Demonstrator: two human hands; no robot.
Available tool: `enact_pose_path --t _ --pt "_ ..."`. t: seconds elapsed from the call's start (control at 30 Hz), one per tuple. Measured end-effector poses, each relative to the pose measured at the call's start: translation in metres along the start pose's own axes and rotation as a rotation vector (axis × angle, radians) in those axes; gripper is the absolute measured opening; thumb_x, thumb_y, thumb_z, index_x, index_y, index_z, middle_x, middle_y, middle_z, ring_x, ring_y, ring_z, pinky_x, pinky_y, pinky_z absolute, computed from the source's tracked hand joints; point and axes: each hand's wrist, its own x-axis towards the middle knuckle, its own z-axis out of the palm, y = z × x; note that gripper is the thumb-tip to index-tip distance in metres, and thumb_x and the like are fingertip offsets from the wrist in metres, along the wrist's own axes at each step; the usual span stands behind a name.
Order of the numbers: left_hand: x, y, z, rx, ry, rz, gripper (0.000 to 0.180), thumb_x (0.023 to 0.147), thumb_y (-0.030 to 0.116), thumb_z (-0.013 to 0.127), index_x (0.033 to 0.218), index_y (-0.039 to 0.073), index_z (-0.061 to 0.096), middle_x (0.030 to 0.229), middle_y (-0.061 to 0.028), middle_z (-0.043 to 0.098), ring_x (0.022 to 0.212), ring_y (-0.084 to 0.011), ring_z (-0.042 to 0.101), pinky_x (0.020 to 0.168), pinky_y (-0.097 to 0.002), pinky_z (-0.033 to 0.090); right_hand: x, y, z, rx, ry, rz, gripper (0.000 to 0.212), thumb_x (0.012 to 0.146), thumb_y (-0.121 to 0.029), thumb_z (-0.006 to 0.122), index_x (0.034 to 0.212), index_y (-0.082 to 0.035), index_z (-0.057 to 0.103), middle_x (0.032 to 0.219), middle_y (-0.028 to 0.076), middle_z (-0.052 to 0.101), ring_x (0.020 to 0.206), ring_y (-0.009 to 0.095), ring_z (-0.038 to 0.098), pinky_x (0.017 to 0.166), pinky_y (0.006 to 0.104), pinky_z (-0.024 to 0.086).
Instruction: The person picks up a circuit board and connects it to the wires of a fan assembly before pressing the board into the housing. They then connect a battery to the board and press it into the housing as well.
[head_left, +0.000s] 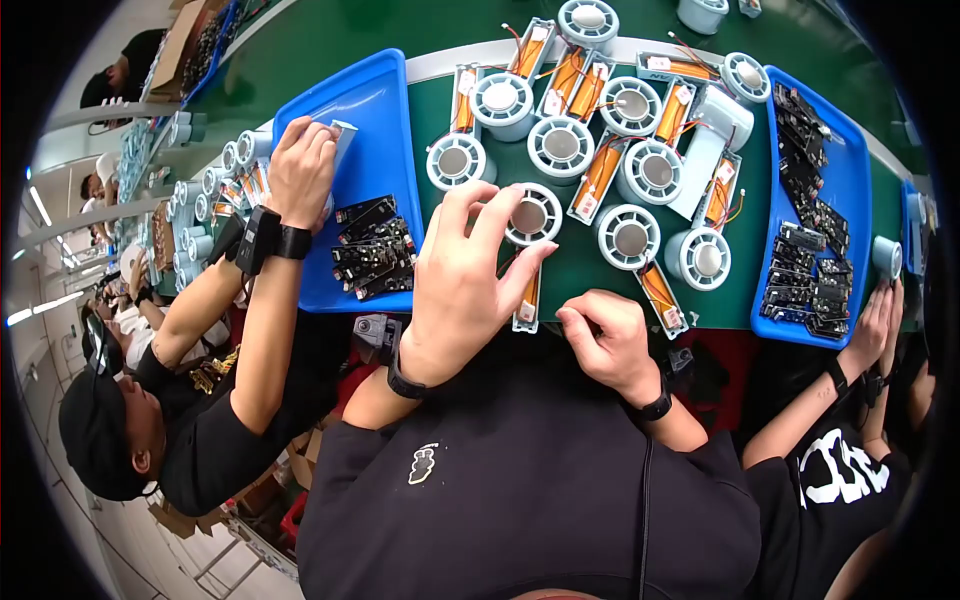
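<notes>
nearest the body, the right hand (608,340) is curled into a loose fist at the front edge of the green surface (580,268), thumb pressed to forefinger; whether it pinches anything small cannot be told. just left of it the left hand (462,290) lies palm down, fingers (497,222) spread and reaching up to a round pale-blue fan housing (532,215), the fingertips touching its rim without clasping it. under that hand a narrow white strip with an orange part (527,305) lies on the surface, partly hidden. both wrists wear dark bands.

beyond the hands, many more round housings (560,147) sit close together in the middle of the surface, mixed with long white holders carrying orange parts and thin wires (597,178). a taller pale-blue tube-shaped casing (708,140) lies among them to the right.

a blue tray (375,130) sits on the left with a pile of small black circuit boards (372,250); a neighbouring person's hand (300,170) holds a pale piece over it. another blue tray (850,190) on the right holds more dark boards (805,240), and another person's hands (875,325) rest at its near corner.
</notes>
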Motion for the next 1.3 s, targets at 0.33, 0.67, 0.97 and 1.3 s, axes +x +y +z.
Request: enact_pose_path --t 0.33,0.67,0.97,1.3 --pt "-0.015 -0.099 -0.035 0.388 0.156 -0.282 0.018 0.094 0.005 0.069 0.111 0.001 0.069 0.110 -0.0151 0.066 0.092 -0.0337 0.069 0.081 -0.0411 0.054 0.005 0.001 0.011 -0.066 0.034 -0.047 0.010 0.090 -0.005 0.074 0.082 -0.002 0.069 0.062 0.007 0.059 0.053 0.021 0.056 0.050 0.0342 0.042" --pt "-0.019 -0.104 -0.037 0.282 0.123 -0.218 0.018 0.094 0.003 0.067 0.112 0.001 0.066 0.102 -0.0152 0.066 0.084 -0.0349 0.066 0.074 -0.0434 0.053 0.002 -0.007 0.006 0.023 -0.051 0.089 0.004 0.090 -0.001 0.070 0.093 0.000 0.071 0.070 0.010 0.063 0.054 0.021 0.056 0.051 0.0305 0.043" --pt "-0.031 -0.039 -0.012 -0.089 0.340 0.123 0.016 0.090 -0.011 0.070 0.100 -0.001 0.062 0.090 -0.0120 0.062 0.073 -0.0208 0.062 0.061 -0.0328 0.051 0.035 -0.026 0.028 -0.350 -0.062 -0.350 0.026 0.084 0.001 0.076 0.108 -0.005 0.071 0.091 0.009 0.063 0.060 0.022 0.059 0.052 0.0329 0.047" --pt "-0.063 -0.053 0.001 -0.913 0.262 -0.257 0.023 0.096 -0.011 0.062 0.114 0.000 0.052 0.102 -0.0086 0.055 0.089 -0.0181 0.070 0.077 -0.0326 0.061 0.045 -0.024 0.037 -0.453 -0.080 -0.296 0.019 0.080 0.003 0.078 0.096 -0.004 0.070 0.091 0.010 0.062 0.069 0.023 0.066 0.057 0.0327 0.052"
